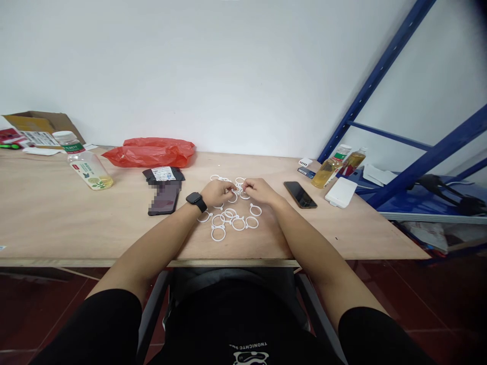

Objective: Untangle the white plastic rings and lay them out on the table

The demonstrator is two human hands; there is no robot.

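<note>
Several white plastic rings with small eyelets, like curtain rings, lie in the middle of the wooden table; one white ring [218, 233] is closest to the front edge. My left hand [217, 193], with a black watch on its wrist, is closed in a pinch on a white ring [232, 202]. Facing it, my right hand [261, 191] pinches at a white ring [245, 197] just beside. The fingertips of both hands nearly meet, and the small parts between them are too tiny to make out. Further rings lie behind and in front of the hands.
A red plastic bag [152, 152], a black packet [163, 174] and a drink bottle [89, 167] are on the left. On the right are a phone [300, 194], a white box-like device [341, 192] and a bottle [330, 167], beside a blue metal rack [375, 81].
</note>
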